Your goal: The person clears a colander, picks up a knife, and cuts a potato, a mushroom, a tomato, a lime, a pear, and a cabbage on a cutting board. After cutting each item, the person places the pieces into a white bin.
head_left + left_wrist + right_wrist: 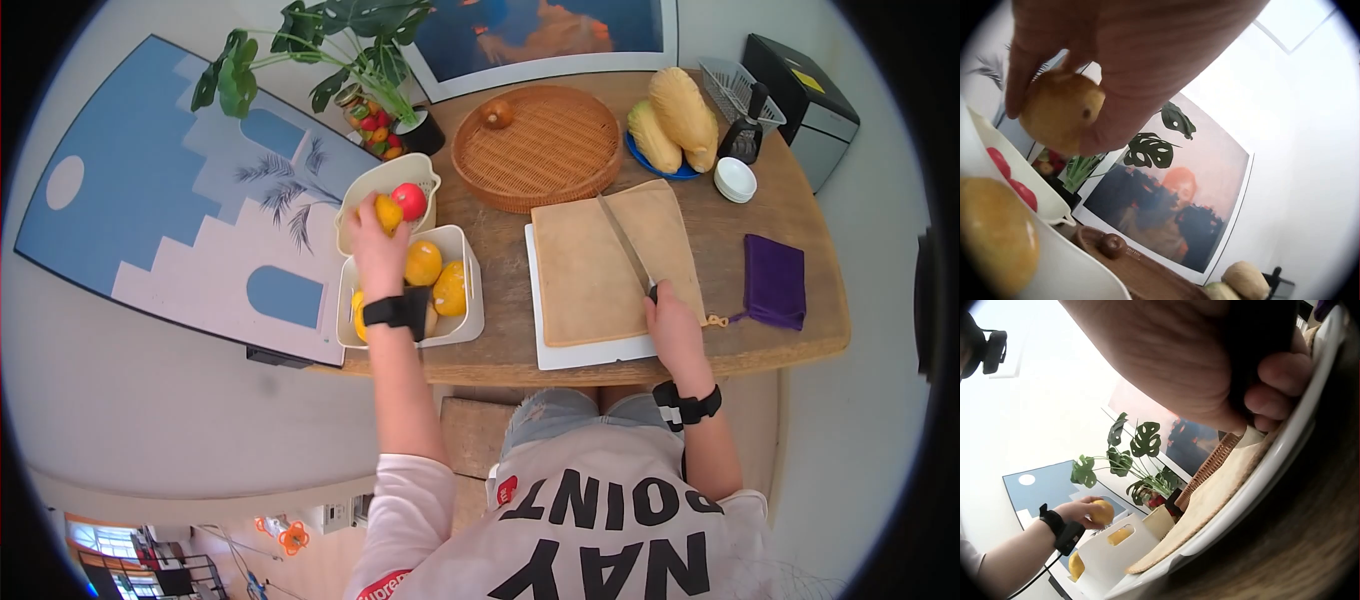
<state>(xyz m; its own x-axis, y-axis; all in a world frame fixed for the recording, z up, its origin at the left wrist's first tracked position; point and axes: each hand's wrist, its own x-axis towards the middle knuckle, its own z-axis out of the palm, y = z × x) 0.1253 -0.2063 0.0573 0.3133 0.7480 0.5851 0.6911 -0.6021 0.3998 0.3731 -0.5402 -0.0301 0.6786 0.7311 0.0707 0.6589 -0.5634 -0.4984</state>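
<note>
My left hand (380,255) grips a yellow mango (388,213) above the rear cream basket (432,172), where a red apple (409,201) shows. In the left wrist view, the fingers and thumb wrap the mango (1060,112), its dark stem spot showing. Below the forearm stands the front white basket (476,300), with several yellow mangoes (424,263) inside. My right hand (677,330) holds a kitchen knife (622,238) by its black handle. The blade points away, over a tan cloth (580,290) on a white cutting board (541,345).
A round wicker tray (550,150) holding a brown onion (496,114) stands at the back. To its right are pale melons (684,112) on a blue plate, white bowls (736,180) and a purple pouch (775,282). A potted plant (418,130) stands behind the baskets.
</note>
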